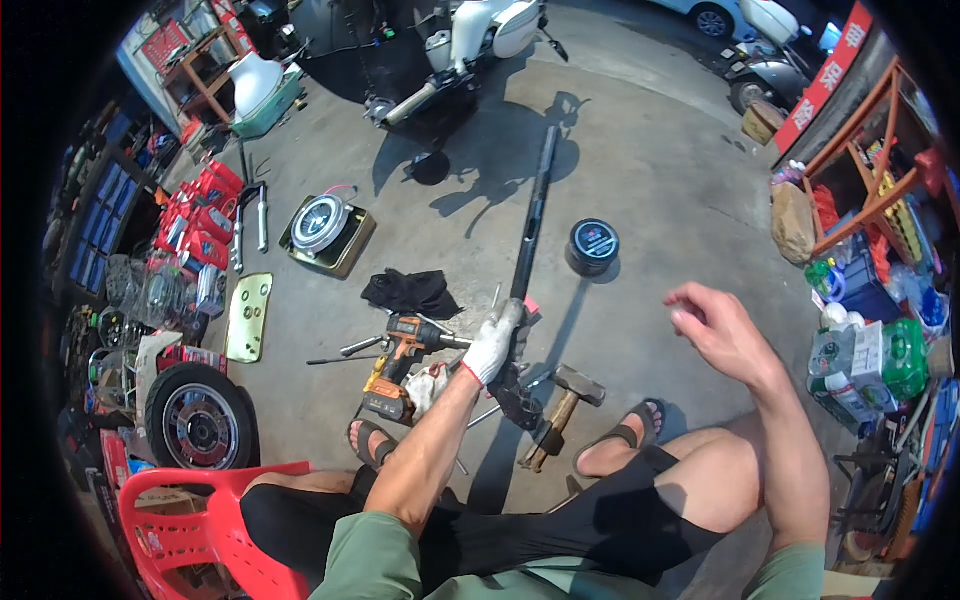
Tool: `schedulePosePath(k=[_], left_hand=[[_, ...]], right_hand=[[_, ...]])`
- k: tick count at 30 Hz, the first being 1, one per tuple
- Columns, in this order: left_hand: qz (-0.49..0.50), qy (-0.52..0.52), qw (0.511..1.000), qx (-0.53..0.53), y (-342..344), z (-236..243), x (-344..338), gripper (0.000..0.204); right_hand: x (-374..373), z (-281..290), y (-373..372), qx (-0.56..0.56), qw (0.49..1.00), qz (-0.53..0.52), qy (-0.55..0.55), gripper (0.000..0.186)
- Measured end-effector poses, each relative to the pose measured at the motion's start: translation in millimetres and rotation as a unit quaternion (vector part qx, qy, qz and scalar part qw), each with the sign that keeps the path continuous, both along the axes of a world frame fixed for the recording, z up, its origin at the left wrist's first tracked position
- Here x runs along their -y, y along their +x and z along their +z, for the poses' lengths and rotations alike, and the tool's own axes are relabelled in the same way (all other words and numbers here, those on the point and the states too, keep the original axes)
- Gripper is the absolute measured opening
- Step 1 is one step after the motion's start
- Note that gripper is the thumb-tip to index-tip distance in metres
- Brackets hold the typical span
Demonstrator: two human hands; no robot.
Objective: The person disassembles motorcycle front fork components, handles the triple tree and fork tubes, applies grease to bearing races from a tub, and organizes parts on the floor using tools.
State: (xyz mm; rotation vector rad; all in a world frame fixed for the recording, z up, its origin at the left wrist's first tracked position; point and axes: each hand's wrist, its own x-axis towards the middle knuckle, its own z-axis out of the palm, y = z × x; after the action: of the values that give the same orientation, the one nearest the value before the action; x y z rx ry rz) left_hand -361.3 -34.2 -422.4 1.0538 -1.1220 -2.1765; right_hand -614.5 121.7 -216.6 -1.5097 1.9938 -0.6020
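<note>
My left hand [494, 342], in a white work glove, is closed around a long black metal tube [534, 215] with a slot in its side. The tube leans away from me, its far end raised. Bare and lifted off to the right, my right hand [718, 328] has its fingers curled toward the thumb; whatever may be between the fingertips is too small to make out. A black round tub [593, 247] with a blue-marked top stands on the floor between the tube and that hand. Below the tube lies a sledgehammer [566, 405] with a wooden handle.
An orange-black cordless impact wrench [402, 358], black cloth [410, 293] and loose tools lie left of the tube. Farther left are a square tin [352, 253], a metal plate [249, 318] and a wheel [203, 420]. A white scooter [470, 45] stands ahead; bottles [900, 350] sit right.
</note>
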Motion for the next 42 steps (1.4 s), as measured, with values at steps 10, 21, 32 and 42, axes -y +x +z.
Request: schedulePosePath(k=[10, 21, 32, 42], left_hand=[[-0.190, 0.079, 0.967, -0.152, -42, 92, -54, 0.055], [-0.257, 0.028, 0.938, -0.230, -43, 94, -61, 0.064], [-0.178, -0.542, 0.819, 0.068, -58, 85, -80, 0.024], [-0.216, -0.028, 0.976, -0.018, -58, 121, -66, 0.048]], right_hand=[[41, -18, 7, 0.356, 0.924, -0.140, -0.014, 0.043], [32, -14, 5, 0.351, 0.915, -0.175, -0.091, 0.045], [25, -12, 15, 0.325, 0.912, -0.208, -0.140, 0.043], [26, -6, 9, 0.343, 0.900, -0.208, -0.168, 0.046]])
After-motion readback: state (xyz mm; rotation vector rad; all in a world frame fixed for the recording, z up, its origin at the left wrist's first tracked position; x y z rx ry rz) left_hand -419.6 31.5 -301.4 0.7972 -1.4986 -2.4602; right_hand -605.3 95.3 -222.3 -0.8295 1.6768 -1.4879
